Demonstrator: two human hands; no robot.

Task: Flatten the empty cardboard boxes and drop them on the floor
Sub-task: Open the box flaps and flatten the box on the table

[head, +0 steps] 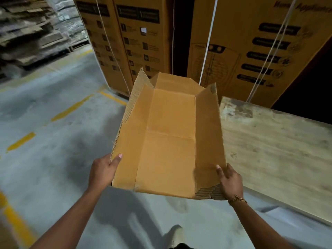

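**Both hands gripping opened-out cardboard box, held in the air over the floor**

On my feed the cardboard box [168, 133] is between the two hands and runs away from them, near edge at the hands and far end pointing forward. It is opened out, almost flat. The centre panel lies level, while the side panels on the left-hand and right-hand sides angle up a little. A flap stands up at the far end. Inner face up, nothing in it.

The left hand [103, 170] grips the near left edge. The left thumb [117, 158] is pressed on the inner face and the fingers are under the board, hidden from me. The right hand [230, 180] grips the near right corner. The right thumb [220, 170] lies on top and the fingers curl round the outer edge. There is a bracelet [237, 198] on that wrist. Both hands are closed on the board, arms stretched forward.

The box touches nothing else that I can see; grey floor [53, 141] lies below it and below both hands.

Just beyond the right hand, to its outer side, is a worn wooden tabletop [278, 150], close beside the box's right edge. Out past the left hand are yellow dashes [71, 109] on the floor. Ahead of both hands, past the box's far end, stand tall printed cartons [140, 42] with white straps [209, 42]. Far forward on the left-hand side is a stack of flat cardboard [27, 33], blurred. Below the hands, near me, is one shoe [177, 234].
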